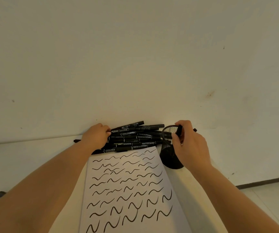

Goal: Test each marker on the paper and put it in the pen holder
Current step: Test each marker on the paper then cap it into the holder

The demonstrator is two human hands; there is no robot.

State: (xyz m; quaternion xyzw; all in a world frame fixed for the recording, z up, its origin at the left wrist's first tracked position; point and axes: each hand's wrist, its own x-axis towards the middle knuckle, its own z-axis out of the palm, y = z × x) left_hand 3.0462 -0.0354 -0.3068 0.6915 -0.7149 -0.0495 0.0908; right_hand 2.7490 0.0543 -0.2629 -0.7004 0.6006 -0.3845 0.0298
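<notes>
Head view, marker pile [132, 138] beside pen holder [169, 155]

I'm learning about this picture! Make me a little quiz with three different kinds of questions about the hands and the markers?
1. True or false: the right hand holds a marker at the rim of the pen holder.
2. Where does the left hand rest? A) on the pile of markers B) on the paper C) inside the holder
3. Fill in: the paper is covered with black ____ lines.

Key: 1 true; 2 A; 3 wavy.
</notes>
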